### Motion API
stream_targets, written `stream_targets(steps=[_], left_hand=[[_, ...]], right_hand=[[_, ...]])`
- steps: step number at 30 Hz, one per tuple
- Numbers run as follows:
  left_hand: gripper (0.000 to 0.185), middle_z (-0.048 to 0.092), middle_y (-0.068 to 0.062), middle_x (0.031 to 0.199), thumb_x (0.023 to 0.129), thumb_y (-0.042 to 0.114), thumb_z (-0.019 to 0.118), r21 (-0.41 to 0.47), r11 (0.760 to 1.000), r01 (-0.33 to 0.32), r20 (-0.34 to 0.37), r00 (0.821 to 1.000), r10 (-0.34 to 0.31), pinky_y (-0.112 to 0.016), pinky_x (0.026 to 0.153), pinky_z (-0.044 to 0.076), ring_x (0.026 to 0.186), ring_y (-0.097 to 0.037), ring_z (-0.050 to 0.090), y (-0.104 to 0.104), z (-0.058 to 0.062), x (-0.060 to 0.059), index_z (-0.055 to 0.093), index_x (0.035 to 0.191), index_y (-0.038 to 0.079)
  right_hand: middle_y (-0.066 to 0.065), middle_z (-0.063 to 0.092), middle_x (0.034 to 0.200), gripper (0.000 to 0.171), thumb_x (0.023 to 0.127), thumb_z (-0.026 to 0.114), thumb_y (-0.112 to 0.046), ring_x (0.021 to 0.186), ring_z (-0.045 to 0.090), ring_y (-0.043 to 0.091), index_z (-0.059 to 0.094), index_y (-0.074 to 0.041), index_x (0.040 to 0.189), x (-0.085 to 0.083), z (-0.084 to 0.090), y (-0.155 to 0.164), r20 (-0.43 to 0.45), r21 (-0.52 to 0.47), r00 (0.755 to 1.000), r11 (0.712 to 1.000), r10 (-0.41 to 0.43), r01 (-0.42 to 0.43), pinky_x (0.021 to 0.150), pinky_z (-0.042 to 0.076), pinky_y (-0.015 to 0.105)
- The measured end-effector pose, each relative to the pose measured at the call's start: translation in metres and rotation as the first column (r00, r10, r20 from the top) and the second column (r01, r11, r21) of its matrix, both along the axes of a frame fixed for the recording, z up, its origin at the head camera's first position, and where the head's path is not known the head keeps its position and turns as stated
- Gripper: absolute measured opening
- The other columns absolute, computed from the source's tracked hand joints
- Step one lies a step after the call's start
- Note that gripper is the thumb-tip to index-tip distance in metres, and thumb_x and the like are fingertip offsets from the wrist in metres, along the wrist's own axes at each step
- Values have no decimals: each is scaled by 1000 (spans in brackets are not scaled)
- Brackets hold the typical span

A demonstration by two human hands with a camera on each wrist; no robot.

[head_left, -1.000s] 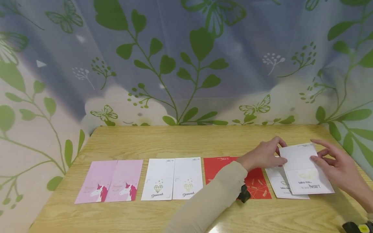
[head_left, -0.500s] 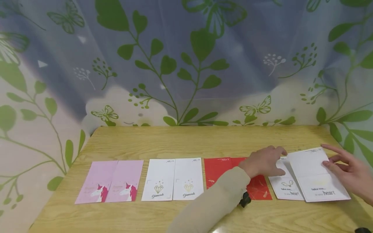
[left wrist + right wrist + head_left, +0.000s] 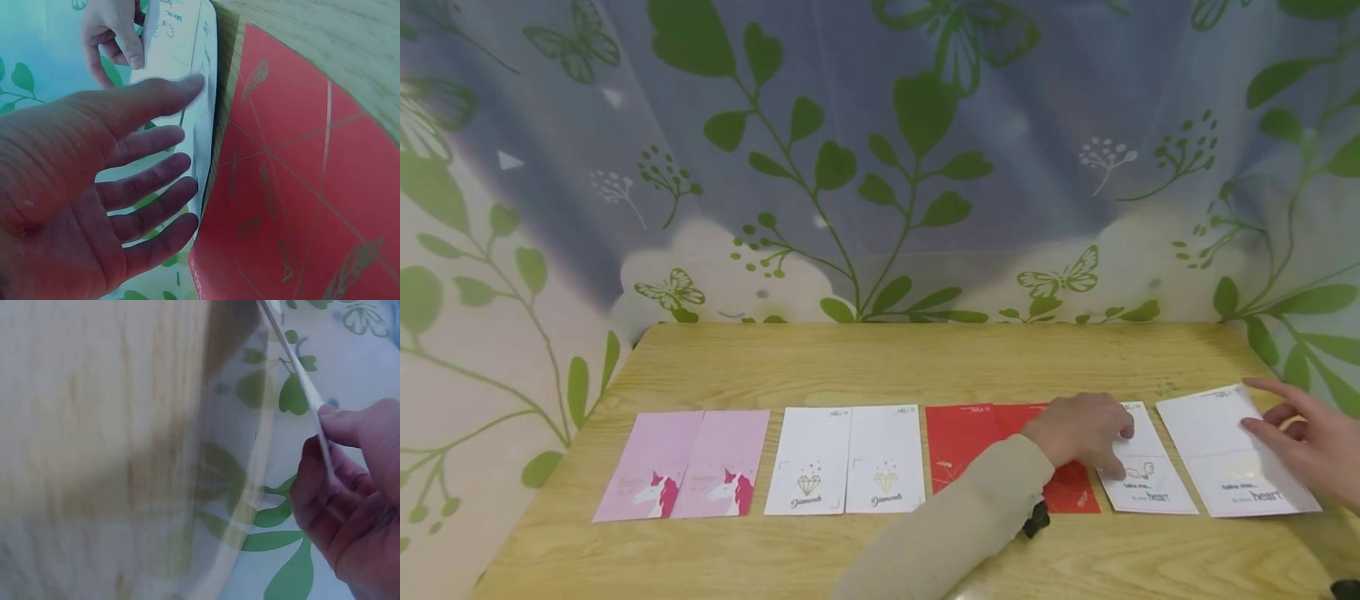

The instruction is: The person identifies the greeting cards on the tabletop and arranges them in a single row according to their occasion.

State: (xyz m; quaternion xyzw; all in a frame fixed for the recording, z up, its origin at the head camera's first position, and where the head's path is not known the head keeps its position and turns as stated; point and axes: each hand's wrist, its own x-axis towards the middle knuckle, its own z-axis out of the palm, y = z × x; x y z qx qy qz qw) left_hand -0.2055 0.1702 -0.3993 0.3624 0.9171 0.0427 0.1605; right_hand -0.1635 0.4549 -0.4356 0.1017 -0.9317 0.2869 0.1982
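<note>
At the right end of the row, my right hand (image 3: 1318,442) pinches a white "take me... heart" card (image 3: 1217,450) by its right edge, thumb in front. In the right wrist view this card (image 3: 300,375) shows edge-on between thumb and fingers. A matching white card (image 3: 1153,458) lies just left of it on the table. My left hand (image 3: 1078,429) is over that card's left edge. The left wrist view shows the left hand's thumb and fingers (image 3: 156,187) extended, fingertips at the white card. The left forearm covers part of the two red cards (image 3: 958,433).
Further left on the wooden table (image 3: 865,358) lie a pair of white diamond cards (image 3: 808,442) and a pair of pink unicorn cards (image 3: 658,450). A leaf-patterned curtain (image 3: 850,208) hangs behind the table's back edge.
My right hand has carried its white card rightward and lower, off the other white card, uncovering it. My left hand has let go of the carried card and moved down onto the remaining one.
</note>
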Motion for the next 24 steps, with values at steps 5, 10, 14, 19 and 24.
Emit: stream_targets(steps=[5, 10, 14, 19, 24], left_hand=[[25, 58, 24, 111, 90, 41, 76, -3, 1000, -22, 6, 1000, 22, -17, 66, 42, 86, 2, 49, 1, -1, 1, 67, 112, 36], [24, 58, 24, 108, 90, 41, 76, -23, 999, -25, -2, 1000, 25, -16, 67, 42, 85, 2, 49, 4, -1, 2, 66, 111, 36], [25, 58, 23, 108, 90, 43, 75, -35, 999, -20, -10, 1000, 20, -16, 69, 42, 87, 2, 48, 6, 0, 2, 65, 112, 36], [26, 58, 23, 108, 90, 43, 76, -29, 999, -19, -1, 1000, 19, -16, 69, 42, 87, 2, 49, 5, 1, 2, 65, 112, 35], [27, 58, 23, 109, 90, 43, 76, -34, 999, -24, 4, 1000, 24, -16, 70, 43, 87, 2, 49, 4, 1, 1, 65, 113, 35]], right_hand=[[0, 63, 69, 34, 91, 72, -6, 53, 39, -6, 61, 6, 121, -7, 3, 1, 109, 306, 993, 952, -39, 4, 48, 34, 21], [-4, 61, 68, 27, 89, 74, -5, 53, 36, -2, 67, 5, 113, -12, 2, 0, 176, 400, 984, 916, -43, -32, 49, 32, 23], [-7, 58, 67, 23, 88, 73, -4, 53, 34, -2, 69, 4, 109, -14, 0, -2, 186, 410, 982, 910, -20, -59, 49, 31, 23], [-10, 55, 65, 20, 85, 76, -3, 52, 33, -3, 71, 1, 104, -18, -4, -5, 149, 447, 989, 891, 7, -74, 50, 31, 23], [-10, 56, 65, 19, 84, 76, -2, 53, 33, -4, 74, 1, 103, -20, -6, -5, 155, 467, 988, 879, 26, -96, 50, 31, 22]])
